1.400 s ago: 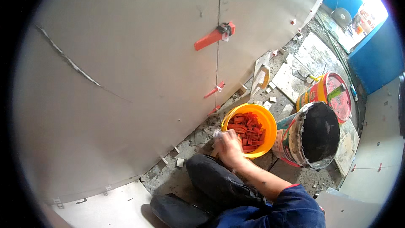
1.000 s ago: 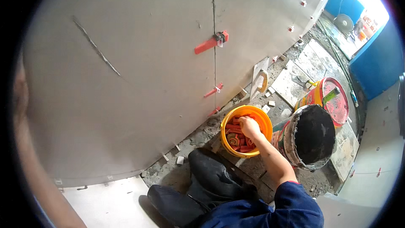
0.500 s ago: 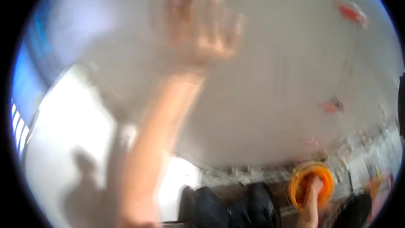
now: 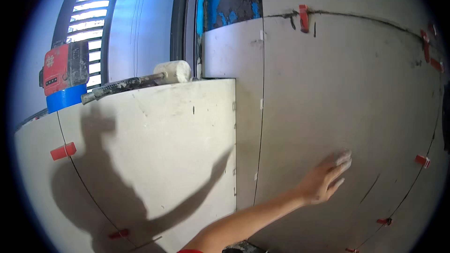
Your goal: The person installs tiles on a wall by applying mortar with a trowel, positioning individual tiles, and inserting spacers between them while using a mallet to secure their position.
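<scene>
Left hand point(image 4: 323, 178) at the grey wall panel point(image 4: 300, 112)

One bare forearm point(image 4: 253, 220) enters at the lower edge, reaching up and right. Fingers point(image 4: 344, 159) extended, fairly close together, thumb apart; nothing seen in the grasp. Tips whitish. Palm side faces the panel; firm contact or slight gap, cannot tell. Panel stands upright, right of the corner.

Count of red wedges point(image 4: 303, 18): one on the upper seam; three down the curved right-hand seam, the lowest cut by the picture edge; two on the pale panel point(image 4: 187, 122) at left. Upper-right cluster too crowded to number surely.

White clips point(image 4: 261, 104): three, on the upright seam near the corner.

Ledge above pale panel: one white-headed mallet point(image 4: 176, 71), lying; one red-and-black device point(image 4: 58, 68) on one blue base point(image 4: 68, 98). One shadow point(image 4: 112, 192) of a person, arm raised, on pale panel.
</scene>
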Demonstrator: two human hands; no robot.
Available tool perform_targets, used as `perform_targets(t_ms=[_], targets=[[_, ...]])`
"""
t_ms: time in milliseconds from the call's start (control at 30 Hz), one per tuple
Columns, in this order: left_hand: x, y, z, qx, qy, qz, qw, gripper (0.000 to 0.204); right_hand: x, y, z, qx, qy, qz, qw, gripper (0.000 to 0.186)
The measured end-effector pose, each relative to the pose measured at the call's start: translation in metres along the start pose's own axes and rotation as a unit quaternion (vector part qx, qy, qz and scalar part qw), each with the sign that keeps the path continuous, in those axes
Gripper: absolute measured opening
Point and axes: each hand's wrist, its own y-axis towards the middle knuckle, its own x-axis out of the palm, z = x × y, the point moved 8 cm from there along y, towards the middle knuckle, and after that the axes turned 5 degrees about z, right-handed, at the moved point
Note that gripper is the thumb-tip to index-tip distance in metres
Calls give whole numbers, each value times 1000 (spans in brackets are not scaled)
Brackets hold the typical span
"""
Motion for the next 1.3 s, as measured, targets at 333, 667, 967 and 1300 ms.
perform_targets(t_ms=[333,667,967,1300], targets=[[-27,-27,24,-27,-6,-74,997,40,82,-2,-405,-287,385,-136,867,21],[-302,109,-88,-64,352,277,892,33,32,77,-542,-568,195,183,778,15],[-314,162,-149,9,429,211,878,41,37,99,-540,-637,52,341,689,8],[-317,171,-177,20,295,199,934,37,36,82,-548,-641,87,324,691,9]])
